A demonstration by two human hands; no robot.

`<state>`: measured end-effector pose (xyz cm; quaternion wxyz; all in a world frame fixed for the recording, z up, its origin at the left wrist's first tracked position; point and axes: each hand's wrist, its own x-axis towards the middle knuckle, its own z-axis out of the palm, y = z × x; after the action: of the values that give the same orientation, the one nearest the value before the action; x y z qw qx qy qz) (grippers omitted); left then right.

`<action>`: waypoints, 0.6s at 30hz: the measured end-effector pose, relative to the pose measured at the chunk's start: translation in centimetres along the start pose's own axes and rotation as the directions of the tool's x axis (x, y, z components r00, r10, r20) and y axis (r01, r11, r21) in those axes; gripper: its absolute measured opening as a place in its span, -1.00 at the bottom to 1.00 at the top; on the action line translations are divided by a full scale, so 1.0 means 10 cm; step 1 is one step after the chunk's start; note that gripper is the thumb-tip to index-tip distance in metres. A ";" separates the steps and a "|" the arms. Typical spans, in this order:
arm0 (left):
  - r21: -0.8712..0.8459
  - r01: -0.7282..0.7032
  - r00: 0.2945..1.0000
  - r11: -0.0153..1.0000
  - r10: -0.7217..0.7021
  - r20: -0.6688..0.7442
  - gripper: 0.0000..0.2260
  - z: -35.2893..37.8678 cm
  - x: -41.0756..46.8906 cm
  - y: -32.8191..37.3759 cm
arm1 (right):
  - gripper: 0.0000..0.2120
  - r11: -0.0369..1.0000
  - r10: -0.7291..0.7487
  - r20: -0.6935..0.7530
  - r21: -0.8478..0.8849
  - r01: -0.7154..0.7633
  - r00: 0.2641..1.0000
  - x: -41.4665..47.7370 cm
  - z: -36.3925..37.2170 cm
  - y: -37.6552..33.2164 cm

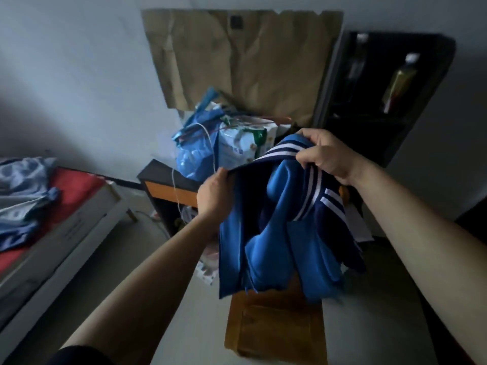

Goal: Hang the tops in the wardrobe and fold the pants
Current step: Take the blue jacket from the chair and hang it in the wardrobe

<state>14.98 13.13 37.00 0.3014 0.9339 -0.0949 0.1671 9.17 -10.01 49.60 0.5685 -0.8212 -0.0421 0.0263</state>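
A blue garment with navy panels and white stripes (279, 233) hangs bunched in the air between my hands, in front of me. My left hand (214, 193) pinches its dark upper edge on the left. My right hand (328, 156) grips the striped part at the top right, fingers curled over the cloth. The lower folds dangle above a wooden stool (274, 327). More blue clothes (23, 196) lie in a heap on the bed at the left.
The bed with a red sheet (76, 188) runs along the left. A dark low cabinet (163, 185) ahead carries blue plastic bags (197, 154). Brown paper (242, 56) covers the wall behind. A black shelf unit (384, 96) with bottles stands at the right.
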 end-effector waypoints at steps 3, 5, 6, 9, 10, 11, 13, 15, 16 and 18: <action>0.001 0.249 0.939 0.968 -0.241 -0.247 -0.81 -0.39 -0.24 -0.05 | -0.70 0.941 -0.076 0.041 -0.328 0.085 0.996 0.06 -0.02 0.09; 0.026 0.339 0.871 0.941 -0.303 -0.386 -0.82 -0.68 -0.47 -0.06 | -0.62 0.857 -0.120 0.100 -0.492 0.154 0.988 0.10 0.10 0.21; 0.033 0.367 0.836 0.930 -0.314 -0.451 -0.82 -0.83 -0.59 -0.07 | -0.59 0.816 -0.147 0.141 -0.543 0.201 0.979 0.12 0.21 0.27; 0.073 0.423 0.726 0.903 -0.290 -0.623 -0.77 -1.30 -1.02 -0.05 | -0.49 0.634 -0.226 0.285 -0.683 0.363 0.932 0.17 0.74 0.43; 0.088 0.441 0.693 0.893 -0.275 -0.667 -0.75 -1.45 -1.18 -0.02 | -0.49 0.590 -0.240 0.295 -0.713 0.380 0.925 0.16 0.95 0.46; 0.098 0.454 0.663 0.885 -0.263 -0.701 -0.74 -1.61 -1.35 0.00 | -0.53 0.562 -0.251 0.280 -0.737 0.375 0.927 0.12 1.17 0.48; 0.114 0.496 0.606 0.861 -0.249 -0.756 -0.79 -1.91 -1.70 0.02 | -0.63 0.554 -0.214 0.225 -0.773 0.308 0.951 0.02 1.60 0.53; 0.138 0.574 0.544 0.807 -0.250 -0.801 -0.82 -2.22 -2.10 0.01 | -0.66 0.599 -0.075 0.227 -0.768 0.226 0.971 -0.11 1.99 0.51; 0.158 0.604 0.528 0.781 -0.243 -0.814 -0.81 -2.36 -2.30 -0.01 | -0.67 0.613 -0.031 0.264 -0.757 0.227 0.964 -0.19 2.17 0.44; 0.182 0.659 0.505 0.730 -0.249 -0.827 -0.79 -2.65 -2.73 -0.08 | -0.72 0.636 -0.048 0.372 -0.704 0.316 0.927 -0.36 2.53 0.19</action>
<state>-16.86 31.62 46.67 0.1059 0.8073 0.3424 0.4688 3.34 12.50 38.87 0.1618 -0.9577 -0.2240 0.0805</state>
